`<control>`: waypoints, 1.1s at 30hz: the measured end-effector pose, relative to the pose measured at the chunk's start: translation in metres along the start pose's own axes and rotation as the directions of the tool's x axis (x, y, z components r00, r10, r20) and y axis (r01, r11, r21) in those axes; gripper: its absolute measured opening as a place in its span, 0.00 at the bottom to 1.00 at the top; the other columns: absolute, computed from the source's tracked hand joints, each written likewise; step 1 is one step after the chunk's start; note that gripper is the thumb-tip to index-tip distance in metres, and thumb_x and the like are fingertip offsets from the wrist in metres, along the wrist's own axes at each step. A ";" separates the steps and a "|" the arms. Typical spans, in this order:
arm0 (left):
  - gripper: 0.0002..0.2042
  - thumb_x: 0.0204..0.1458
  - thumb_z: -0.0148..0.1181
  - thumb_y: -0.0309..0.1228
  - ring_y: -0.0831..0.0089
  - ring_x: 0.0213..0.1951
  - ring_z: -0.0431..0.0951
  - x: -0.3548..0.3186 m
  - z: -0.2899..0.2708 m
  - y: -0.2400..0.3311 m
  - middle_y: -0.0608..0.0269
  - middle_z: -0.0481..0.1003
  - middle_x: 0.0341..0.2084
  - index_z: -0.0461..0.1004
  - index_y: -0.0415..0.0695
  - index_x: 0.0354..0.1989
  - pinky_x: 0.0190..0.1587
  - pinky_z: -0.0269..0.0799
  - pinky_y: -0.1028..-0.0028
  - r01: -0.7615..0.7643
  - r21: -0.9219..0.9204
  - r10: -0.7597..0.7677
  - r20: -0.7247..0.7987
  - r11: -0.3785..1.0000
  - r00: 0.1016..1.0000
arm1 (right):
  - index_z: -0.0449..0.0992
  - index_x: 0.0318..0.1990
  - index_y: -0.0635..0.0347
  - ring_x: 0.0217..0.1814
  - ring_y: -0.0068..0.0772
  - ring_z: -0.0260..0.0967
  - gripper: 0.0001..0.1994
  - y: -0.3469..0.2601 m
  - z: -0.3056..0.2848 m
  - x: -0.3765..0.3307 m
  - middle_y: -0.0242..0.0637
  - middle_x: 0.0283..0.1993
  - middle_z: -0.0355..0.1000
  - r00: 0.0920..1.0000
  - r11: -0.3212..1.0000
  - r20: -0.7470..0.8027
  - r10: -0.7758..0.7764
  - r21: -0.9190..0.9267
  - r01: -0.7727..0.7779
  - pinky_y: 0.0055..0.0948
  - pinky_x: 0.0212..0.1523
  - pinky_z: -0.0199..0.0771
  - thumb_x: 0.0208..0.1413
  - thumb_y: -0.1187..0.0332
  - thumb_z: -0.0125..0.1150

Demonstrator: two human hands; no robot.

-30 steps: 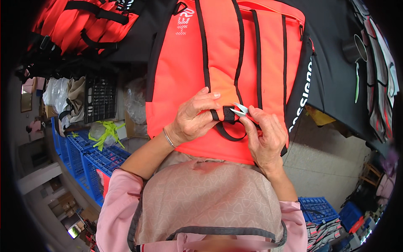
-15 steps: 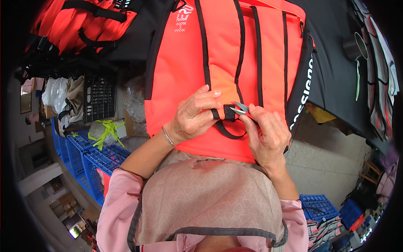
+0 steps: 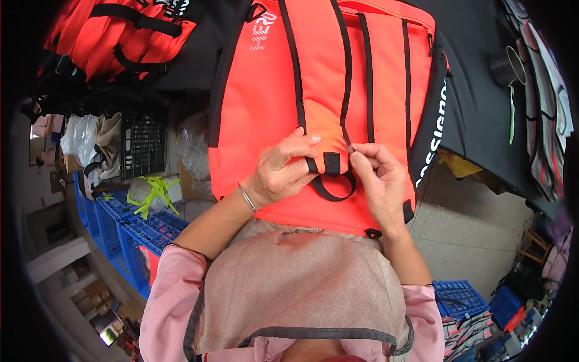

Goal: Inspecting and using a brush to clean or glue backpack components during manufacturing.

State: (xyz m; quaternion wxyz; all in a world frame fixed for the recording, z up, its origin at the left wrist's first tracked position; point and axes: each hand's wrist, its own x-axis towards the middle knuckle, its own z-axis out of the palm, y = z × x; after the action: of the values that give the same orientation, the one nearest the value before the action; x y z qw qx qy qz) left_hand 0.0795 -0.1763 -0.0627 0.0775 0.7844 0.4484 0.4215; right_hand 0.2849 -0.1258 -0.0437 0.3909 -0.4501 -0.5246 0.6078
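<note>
An orange-red backpack (image 3: 259,114) lies with its shoulder straps facing up. My left hand (image 3: 283,166) is closed on the lower end of the left-hand shoulder strap (image 3: 322,78), beside a black webbing patch (image 3: 332,163) and a black loop (image 3: 333,194). At the other edge of this strap end, the thumb and forefinger of my right hand (image 3: 381,181) are pinched together. A small dark tip shows between them; the rest of the thread snips seen earlier is hidden by the fingers.
More red bags (image 3: 126,36) lie on the black-covered table at the far left. A grey metal cup (image 3: 508,66) stands at the right, near stacked grey pieces (image 3: 543,102). Blue crates (image 3: 145,232) stand at lower left, with neon-yellow strips (image 3: 154,193) on top.
The snips' blades, earlier over the black webbing patch, no longer show. My right hand has moved slightly up and turned toward the strap's edge. My left hand keeps its hold.
</note>
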 end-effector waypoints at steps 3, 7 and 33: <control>0.12 0.32 0.71 0.16 0.57 0.53 0.75 0.000 -0.001 -0.001 0.59 0.70 0.42 0.76 0.41 0.26 0.62 0.66 0.55 0.021 -0.002 -0.021 -0.006 1.000 1.000 | 0.77 0.41 0.68 0.32 0.16 0.71 0.09 -0.005 -0.002 -0.003 0.35 0.32 0.77 0.994 0.964 0.006 0.106 0.243 -0.104 0.18 0.33 0.72 0.56 0.72 0.65; 0.13 0.30 0.70 0.16 0.56 0.53 0.75 0.001 -0.001 -0.002 0.59 0.70 0.42 0.76 0.41 0.26 0.62 0.66 0.54 -0.008 0.007 0.008 -0.019 1.000 1.000 | 0.77 0.37 0.68 0.31 0.25 0.73 0.09 -0.012 -0.006 -0.012 0.39 0.32 0.77 0.989 0.936 0.000 -0.151 -0.321 0.143 0.22 0.31 0.73 0.50 0.74 0.69; 0.11 0.33 0.72 0.18 0.57 0.52 0.75 0.000 0.003 -0.003 0.58 0.69 0.42 0.74 0.41 0.24 0.62 0.66 0.54 -0.020 0.040 0.020 -0.007 0.999 1.000 | 0.74 0.41 0.69 0.35 0.21 0.73 0.10 0.001 0.002 -0.006 0.37 0.33 0.76 0.999 0.992 0.029 0.016 -0.126 -0.012 0.20 0.36 0.73 0.55 0.73 0.65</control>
State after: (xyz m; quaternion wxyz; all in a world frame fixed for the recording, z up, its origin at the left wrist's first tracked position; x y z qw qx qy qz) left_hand 0.0804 -0.1738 -0.0662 0.0559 0.7888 0.4491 0.4160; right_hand 0.2845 -0.1319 -0.0436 0.3497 -0.4684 -0.5643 0.5829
